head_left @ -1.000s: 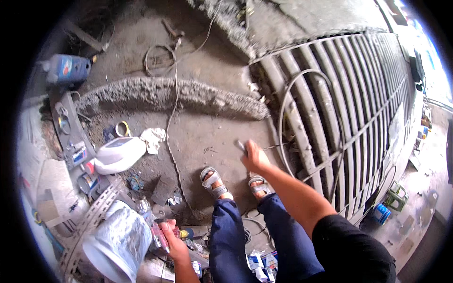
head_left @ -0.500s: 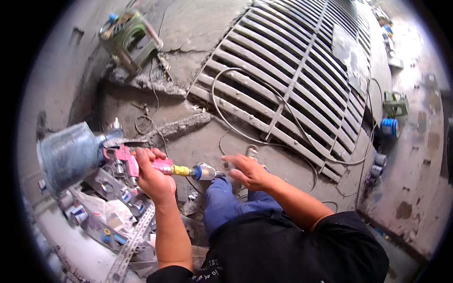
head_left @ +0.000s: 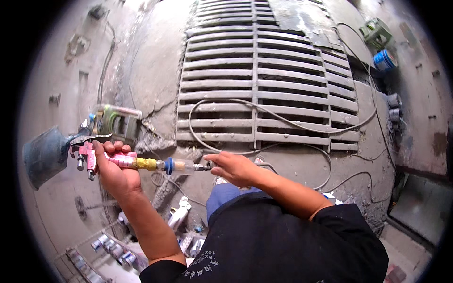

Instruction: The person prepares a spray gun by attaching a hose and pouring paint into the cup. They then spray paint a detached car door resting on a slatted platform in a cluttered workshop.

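Note:
My left hand (head_left: 118, 177) is wrapped round the handle of a pink spray gun (head_left: 126, 161), held out to the left. A tilted grey-blue paint cup (head_left: 46, 158) is fixed to the gun's far left end. Yellow tape (head_left: 145, 163) covers the handle's end, followed by a clear inline air filter (head_left: 184, 166) with a blue ring. At the filter's metal tip, my right hand (head_left: 238, 169) is closed on a metal hose coupling (head_left: 209, 165). Tip and coupling meet or nearly meet; the fingers partly hide the joint.
A slatted floor grate (head_left: 217, 85) lies ahead, with a looped grey hose (head_left: 292, 126) across it. A green stool (head_left: 125, 125) stands beyond the gun. Blue-labelled can (head_left: 385, 60) and grey cans (head_left: 394, 100) line the right side; several cans (head_left: 113, 249) sit lower left.
My view has turned leftward. The filter's tip and the coupling, apart before, have come together in front of me. The gun is now held nearly level.

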Demonstrator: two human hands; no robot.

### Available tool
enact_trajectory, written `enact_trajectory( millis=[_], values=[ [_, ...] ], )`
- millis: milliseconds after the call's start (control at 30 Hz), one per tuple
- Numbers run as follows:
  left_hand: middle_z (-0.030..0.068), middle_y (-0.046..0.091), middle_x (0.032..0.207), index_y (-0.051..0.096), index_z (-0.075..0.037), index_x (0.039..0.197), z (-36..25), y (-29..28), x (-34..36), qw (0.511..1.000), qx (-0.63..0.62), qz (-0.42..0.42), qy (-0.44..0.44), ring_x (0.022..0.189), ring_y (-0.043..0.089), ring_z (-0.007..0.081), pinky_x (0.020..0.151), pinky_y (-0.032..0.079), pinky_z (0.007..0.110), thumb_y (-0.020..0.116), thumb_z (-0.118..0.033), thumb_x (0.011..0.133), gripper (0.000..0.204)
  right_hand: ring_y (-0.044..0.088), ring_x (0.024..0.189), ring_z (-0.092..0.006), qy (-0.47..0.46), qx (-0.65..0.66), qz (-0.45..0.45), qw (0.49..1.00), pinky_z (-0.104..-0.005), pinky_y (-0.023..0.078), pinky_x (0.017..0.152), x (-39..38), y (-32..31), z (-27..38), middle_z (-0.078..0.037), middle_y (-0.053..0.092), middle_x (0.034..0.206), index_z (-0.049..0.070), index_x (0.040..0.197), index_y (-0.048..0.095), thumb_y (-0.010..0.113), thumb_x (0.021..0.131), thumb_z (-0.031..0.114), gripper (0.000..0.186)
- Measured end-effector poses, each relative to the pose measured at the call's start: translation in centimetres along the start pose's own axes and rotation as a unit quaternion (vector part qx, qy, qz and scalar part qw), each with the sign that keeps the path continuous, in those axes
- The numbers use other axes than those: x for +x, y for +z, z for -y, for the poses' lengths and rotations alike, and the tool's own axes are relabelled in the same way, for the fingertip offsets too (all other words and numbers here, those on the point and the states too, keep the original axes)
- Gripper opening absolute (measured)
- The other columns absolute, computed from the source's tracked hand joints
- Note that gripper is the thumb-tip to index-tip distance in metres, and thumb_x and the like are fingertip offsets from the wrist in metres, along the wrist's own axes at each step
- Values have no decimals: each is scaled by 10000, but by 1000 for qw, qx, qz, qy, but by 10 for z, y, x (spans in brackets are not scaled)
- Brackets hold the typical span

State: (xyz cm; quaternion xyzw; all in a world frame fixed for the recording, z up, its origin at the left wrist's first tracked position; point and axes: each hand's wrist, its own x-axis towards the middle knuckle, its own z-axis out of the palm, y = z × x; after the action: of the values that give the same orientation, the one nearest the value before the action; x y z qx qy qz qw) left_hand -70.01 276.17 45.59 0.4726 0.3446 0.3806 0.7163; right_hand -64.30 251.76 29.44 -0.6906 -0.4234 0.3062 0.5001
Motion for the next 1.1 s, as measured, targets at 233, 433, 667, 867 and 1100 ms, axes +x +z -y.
enact_trajectory(
  millis=[233,433,667,867,1100],
  values=[
    [-16,461,699,463,-116,787,18,40,-32,997,-28,74,26,674,479,134,639,422,301,598,-319,939,287,596,882,-361,-17,-45,-93,995,-450,490,755,-55,-26,-8,-147,561,946,193,1329,469,491,963,400,421],
    [-23,469,699,469,-131,804,21,106,-1,988,-30,149,29,707,493,127,656,419,311,589,-314,945,261,596,947,-355,-31,-8,-147,989,-429,484,809,-28,-72,0,-160,577,979,165,1304,496,487,967,394,407],
    [-14,435,708,447,-117,842,37,224,57,989,-50,140,11,693,509,135,667,489,336,535,-395,962,315,605,894,-322,14,-56,-220,974,-424,493,762,40,-151,-12,-123,572,976,197,1301,513,526,938,435,434],
    [-18,403,671,411,-116,784,22,289,139,968,-49,244,35,597,453,105,546,423,265,517,-396,974,355,632,797,-328,1,-33,-255,966,-401,512,684,112,-208,8,-127,608,913,130,1167,574,585,924,360,335],
    [-31,372,645,406,-114,761,5,376,192,947,-75,311,26,521,376,63,469,350,210,529,-341,978,337,622,760,-360,-32,-51,-347,936,-419,495,651,156,-264,41,-161,610,847,48,1057,583,585,925,306,290]
  ],
)
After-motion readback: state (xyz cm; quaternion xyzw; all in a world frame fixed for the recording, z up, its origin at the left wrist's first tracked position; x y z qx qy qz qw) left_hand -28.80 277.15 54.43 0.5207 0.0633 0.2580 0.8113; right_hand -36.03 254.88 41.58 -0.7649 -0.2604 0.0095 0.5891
